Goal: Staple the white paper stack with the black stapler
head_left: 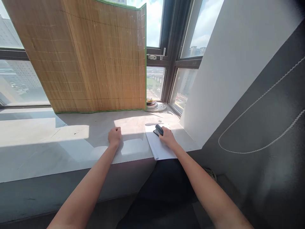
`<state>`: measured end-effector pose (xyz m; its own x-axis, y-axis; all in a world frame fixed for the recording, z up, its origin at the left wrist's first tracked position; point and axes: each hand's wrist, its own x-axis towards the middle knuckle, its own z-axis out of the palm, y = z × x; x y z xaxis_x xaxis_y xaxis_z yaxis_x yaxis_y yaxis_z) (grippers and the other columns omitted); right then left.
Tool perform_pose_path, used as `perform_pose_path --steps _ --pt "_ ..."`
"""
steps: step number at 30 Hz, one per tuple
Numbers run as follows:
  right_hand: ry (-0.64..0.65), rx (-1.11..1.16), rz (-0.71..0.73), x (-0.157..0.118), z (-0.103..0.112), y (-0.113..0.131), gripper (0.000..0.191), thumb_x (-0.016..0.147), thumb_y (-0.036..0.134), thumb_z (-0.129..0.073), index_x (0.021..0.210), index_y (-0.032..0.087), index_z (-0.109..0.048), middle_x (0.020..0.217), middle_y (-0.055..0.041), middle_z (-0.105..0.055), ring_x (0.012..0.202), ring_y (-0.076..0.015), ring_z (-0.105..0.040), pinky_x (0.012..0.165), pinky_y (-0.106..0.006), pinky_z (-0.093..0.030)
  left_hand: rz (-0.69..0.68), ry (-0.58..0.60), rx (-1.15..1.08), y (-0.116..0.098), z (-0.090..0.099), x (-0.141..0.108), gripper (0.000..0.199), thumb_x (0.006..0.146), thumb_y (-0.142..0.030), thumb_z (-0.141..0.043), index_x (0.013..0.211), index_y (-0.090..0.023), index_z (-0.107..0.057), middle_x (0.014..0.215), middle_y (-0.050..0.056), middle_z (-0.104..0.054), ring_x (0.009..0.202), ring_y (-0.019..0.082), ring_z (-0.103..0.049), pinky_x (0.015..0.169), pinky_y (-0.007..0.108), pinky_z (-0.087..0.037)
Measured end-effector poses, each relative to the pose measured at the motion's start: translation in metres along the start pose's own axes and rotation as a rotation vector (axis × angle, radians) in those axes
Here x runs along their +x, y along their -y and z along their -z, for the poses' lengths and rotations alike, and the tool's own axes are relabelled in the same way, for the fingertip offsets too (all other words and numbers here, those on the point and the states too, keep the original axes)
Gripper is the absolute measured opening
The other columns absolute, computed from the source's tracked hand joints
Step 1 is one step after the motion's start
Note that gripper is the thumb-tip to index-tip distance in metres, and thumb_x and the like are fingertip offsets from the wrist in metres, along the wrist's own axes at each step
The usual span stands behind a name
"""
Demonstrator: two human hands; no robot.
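My right hand [167, 138] is wrapped round a dark stapler [158, 130], which is over the upper part of some white paper [160, 149]. The paper lies on the pale windowsill [133, 152], close to its front edge. To the left, my left hand [114, 136] rests on the sill, closed, with its fingers curled in. Whether anything is inside it is hidden. Just beyond the paper, small staple-like bits [159, 121] lie on the sill.
A bamboo mat [107, 63] with green edging stands against the window behind the hands. Stacked round plates [153, 105] sit in the far corner. A slanting white wall [224, 63] bounds the right side, with a beaded cord [238, 153] hanging beyond it.
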<state>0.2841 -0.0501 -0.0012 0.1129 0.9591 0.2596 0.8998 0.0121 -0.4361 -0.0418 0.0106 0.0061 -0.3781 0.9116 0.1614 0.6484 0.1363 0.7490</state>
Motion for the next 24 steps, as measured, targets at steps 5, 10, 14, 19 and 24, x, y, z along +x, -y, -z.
perform_pose_path --steps 5,10,14,19,24 --pt "-0.011 0.010 -0.008 0.000 0.008 -0.016 0.010 0.086 0.018 -0.063 0.093 0.023 -0.057 0.098 -0.0075 -0.067 0.089 -0.0233 -0.062 0.073 -0.031 -0.042 0.003 -0.002 0.001 0.003 -0.002 0.002 0.032 0.090 -0.027 -0.047 0.059 -0.023 -0.042 0.056 0.001 -0.045 0.059 0.018 -0.038 0.060 0.032 -0.023" --pt "0.113 0.162 0.069 0.018 0.037 -0.035 0.034 0.094 0.039 -0.067 0.122 0.021 -0.064 0.112 -0.0095 -0.070 0.099 -0.0247 -0.066 0.082 -0.033 -0.049 0.009 0.003 0.001 0.001 -0.001 0.001 0.030 0.089 -0.026 -0.047 0.059 -0.023 -0.042 0.056 0.001 -0.043 0.059 0.018 -0.038 0.060 0.032 -0.023" --pt "-0.069 0.128 0.079 0.046 0.052 -0.056 0.034 0.104 0.030 -0.048 0.132 0.019 -0.064 0.128 -0.0152 -0.068 0.116 -0.0280 -0.065 0.096 -0.041 -0.051 0.022 0.011 -0.026 -0.001 0.001 -0.002 0.031 0.088 -0.026 -0.047 0.059 -0.024 -0.037 0.057 0.000 -0.039 0.059 0.017 -0.032 0.059 0.033 -0.021" --pt "0.073 0.068 0.334 0.082 0.017 -0.050 0.046 0.091 0.011 -0.058 0.135 0.022 -0.065 0.155 -0.0129 -0.056 0.144 -0.0260 -0.051 0.115 -0.041 -0.044 0.039 -0.037 -0.100 0.001 0.001 -0.001 0.031 0.087 -0.025 -0.045 0.061 -0.024 -0.030 0.059 -0.001 -0.030 0.061 0.016 -0.028 0.058 0.033 -0.019" --pt "0.171 0.064 0.181 0.105 -0.024 -0.033 0.029 0.085 0.014 -0.064 0.111 0.021 -0.074 0.135 -0.0124 -0.070 0.127 -0.0284 -0.063 0.107 -0.040 -0.048 0.054 -0.044 -0.147 0.010 -0.003 0.006 0.027 0.087 -0.024 -0.041 0.065 -0.025 -0.025 0.062 -0.001 -0.029 0.060 0.016 -0.029 0.054 0.031 -0.022"
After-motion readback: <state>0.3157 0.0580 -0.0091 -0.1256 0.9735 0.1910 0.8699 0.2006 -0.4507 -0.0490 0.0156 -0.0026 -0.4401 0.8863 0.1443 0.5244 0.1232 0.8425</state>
